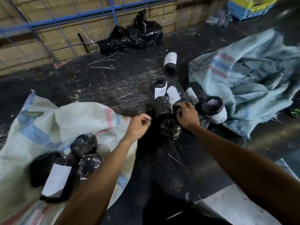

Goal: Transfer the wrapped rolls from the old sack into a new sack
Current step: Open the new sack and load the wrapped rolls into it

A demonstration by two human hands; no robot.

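- head view: a cluster of black-wrapped rolls [164, 101] with white paper labels lies on the dark floor [100, 88], in the middle between the two sacks and right under and ahead of the right hand [187, 115].
- the right hand reaches into that cluster; its fingers are curled down onto the near end of one black-wrapped roll [174, 96], gripping it at the plastic wrap.
- that roll's long axis runs away from the person, label end pointing up the frame and a little left.
- the left hand [139, 125] hangs just left of the cluster, over the edge of the pale woven sack [48, 120]; its fingers are curled in and thumb and forefinger are closed together; whether anything is pinched between them cannot be told.
- three or four more wrapped rolls [84, 146] lie on the pale sack at lower left, near the left forearm; the labelled one [56, 181] lies on a diagonal, its near end toward the lower left.
- a roll [213, 109] just right of the right hand shows its open end toward the camera, touching the crumpled blue-green sack [243, 75] on the right.
- one lone roll [170, 63] lies well beyond the hands, long axis nearly straight away, label on the far end.
- a heap of black plastic film [133, 36] sits by the wire cage [65, 21] at the back.
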